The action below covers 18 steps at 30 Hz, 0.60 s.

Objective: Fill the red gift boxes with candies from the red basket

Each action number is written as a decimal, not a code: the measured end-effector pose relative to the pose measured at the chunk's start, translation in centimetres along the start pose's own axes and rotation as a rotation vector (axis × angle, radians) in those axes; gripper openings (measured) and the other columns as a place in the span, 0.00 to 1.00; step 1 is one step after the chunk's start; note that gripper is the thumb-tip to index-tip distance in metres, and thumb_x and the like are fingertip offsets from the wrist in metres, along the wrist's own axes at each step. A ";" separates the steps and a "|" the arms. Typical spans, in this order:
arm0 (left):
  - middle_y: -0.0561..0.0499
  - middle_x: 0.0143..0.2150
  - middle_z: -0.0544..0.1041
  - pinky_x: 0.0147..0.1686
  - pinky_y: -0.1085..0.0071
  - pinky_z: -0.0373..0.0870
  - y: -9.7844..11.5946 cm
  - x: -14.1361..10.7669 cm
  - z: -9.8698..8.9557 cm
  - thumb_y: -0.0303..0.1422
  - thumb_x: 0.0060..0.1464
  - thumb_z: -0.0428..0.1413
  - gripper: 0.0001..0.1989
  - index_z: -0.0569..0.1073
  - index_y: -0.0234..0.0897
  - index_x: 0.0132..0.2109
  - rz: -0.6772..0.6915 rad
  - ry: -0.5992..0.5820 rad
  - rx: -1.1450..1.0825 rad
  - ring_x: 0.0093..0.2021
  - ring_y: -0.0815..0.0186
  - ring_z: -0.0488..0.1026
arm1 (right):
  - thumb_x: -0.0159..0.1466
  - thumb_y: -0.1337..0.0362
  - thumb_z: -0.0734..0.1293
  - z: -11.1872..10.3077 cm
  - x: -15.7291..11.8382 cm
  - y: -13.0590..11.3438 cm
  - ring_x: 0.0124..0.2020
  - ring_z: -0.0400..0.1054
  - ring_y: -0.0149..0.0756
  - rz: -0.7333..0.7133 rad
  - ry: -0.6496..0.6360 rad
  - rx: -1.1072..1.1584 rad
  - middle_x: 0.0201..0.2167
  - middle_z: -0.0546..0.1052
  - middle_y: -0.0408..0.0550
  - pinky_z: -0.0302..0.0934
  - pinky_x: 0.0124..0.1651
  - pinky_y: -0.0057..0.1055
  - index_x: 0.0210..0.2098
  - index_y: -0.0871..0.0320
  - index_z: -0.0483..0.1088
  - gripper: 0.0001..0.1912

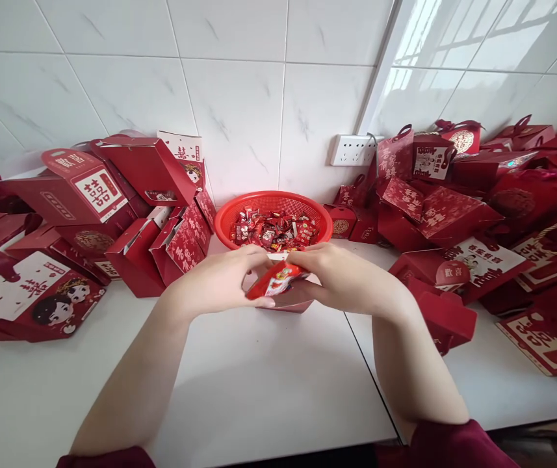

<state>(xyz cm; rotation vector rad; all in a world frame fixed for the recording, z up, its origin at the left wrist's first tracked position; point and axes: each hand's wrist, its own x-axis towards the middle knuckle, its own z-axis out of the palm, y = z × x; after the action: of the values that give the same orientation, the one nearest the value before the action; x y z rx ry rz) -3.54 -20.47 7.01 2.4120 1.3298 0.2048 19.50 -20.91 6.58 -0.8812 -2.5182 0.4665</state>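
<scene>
A shiny red snack packet (278, 281) with white and yellow print is tilted between my two hands, in the middle of the head view. My left hand (220, 279) curls round its left side, the thumb along the lower edge. From the right, my right hand (341, 273) grips the packet's upper end with bent fingers. Directly beneath them stands a small red gift box (285, 309), mostly hidden by the hands. Just behind is a red plastic basket (222, 224) holding many small wrapped candies (278, 231).
Red gift boxes (78, 188) are stacked on the left of the white table (268, 396). More red boxes and bags (453, 208) crowd the right side. A white power strip (353, 151) is fixed to the tiled wall (239, 84) behind. A dark seam crosses the tabletop at right.
</scene>
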 end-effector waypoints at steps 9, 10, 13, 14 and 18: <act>0.49 0.43 0.78 0.32 0.69 0.65 -0.7 0.7 0.3 0.57 0.51 0.54 0.26 0.75 0.41 0.46 -0.135 0.044 0.041 0.37 0.59 0.75 | 0.65 0.65 0.61 0.0 0.0 0.6 0.26 0.63 0.33 0.247 -0.089 -0.164 0.28 0.73 0.45 0.50 0.29 0.28 0.34 0.56 0.62 0.03; 0.49 0.42 0.78 0.32 0.69 0.65 -0.8 0.7 0.3 0.58 0.51 0.53 0.27 0.75 0.42 0.46 -0.151 0.049 0.052 0.37 0.59 0.75 | 0.66 0.62 0.61 0.0 0.1 0.6 0.26 0.64 0.33 0.240 -0.078 -0.142 0.28 0.73 0.45 0.51 0.29 0.28 0.33 0.56 0.62 0.06; 0.51 0.41 0.78 0.33 0.69 0.66 -0.8 0.7 0.2 0.59 0.50 0.53 0.27 0.75 0.45 0.47 -0.164 0.037 0.050 0.38 0.59 0.76 | 0.69 0.58 0.61 0.0 0.3 0.4 0.26 0.64 0.33 0.216 -0.027 -0.103 0.28 0.73 0.43 0.51 0.30 0.28 0.35 0.56 0.63 0.10; 0.53 0.41 0.79 0.33 0.69 0.66 -0.7 0.8 0.2 0.59 0.51 0.53 0.25 0.74 0.47 0.47 -0.157 0.041 0.047 0.38 0.59 0.76 | 0.69 0.59 0.61 0.1 0.4 0.2 0.27 0.65 0.33 0.203 0.012 -0.093 0.28 0.74 0.43 0.52 0.30 0.28 0.38 0.56 0.64 0.07; 0.56 0.39 0.79 0.31 0.69 0.66 -0.3 1.1 0.1 0.59 0.51 0.53 0.23 0.74 0.49 0.44 -0.158 0.059 0.060 0.38 0.59 0.76 | 0.70 0.67 0.59 0.6 0.9 0.0 0.34 0.68 0.36 0.074 0.130 -0.171 0.35 0.76 0.45 0.54 0.37 0.29 0.46 0.56 0.64 0.06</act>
<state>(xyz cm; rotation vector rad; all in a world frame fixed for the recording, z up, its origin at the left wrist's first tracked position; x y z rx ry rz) -3.15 -19.47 6.76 2.3521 1.5658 0.1970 18.53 -20.41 6.28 -1.0363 -2.4394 0.2112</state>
